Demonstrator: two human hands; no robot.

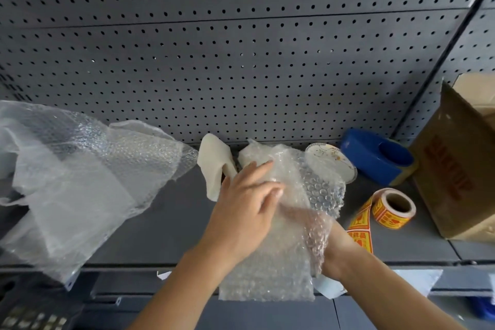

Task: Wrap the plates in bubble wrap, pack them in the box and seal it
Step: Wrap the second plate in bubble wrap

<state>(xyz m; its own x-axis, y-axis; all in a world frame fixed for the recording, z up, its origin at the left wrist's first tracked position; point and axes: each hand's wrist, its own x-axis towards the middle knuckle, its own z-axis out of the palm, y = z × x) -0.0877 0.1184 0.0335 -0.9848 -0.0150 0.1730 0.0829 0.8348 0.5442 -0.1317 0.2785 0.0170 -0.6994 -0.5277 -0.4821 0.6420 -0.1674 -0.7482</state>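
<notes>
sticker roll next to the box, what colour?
The sticker roll is yellow-orange with red print; the head view shows it.

Bubble wrap (284, 222) clear; plate (332, 162) white, gold-flecked; tape dispenser (375, 158) blue; label roll (388, 209) yellow-red; box (455, 169) brown, red print; bench (166, 222) grey.

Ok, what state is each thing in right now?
plate: partly wrapped, rim exposed.
bubble wrap: folded over the plate, not closed.
cardboard box: open, unsealed.
sticker roll: partly unrolled, strip trailing.
left hand: flat, pressing the bubble wrap.
right hand: under the fold, fingers hidden.
</notes>
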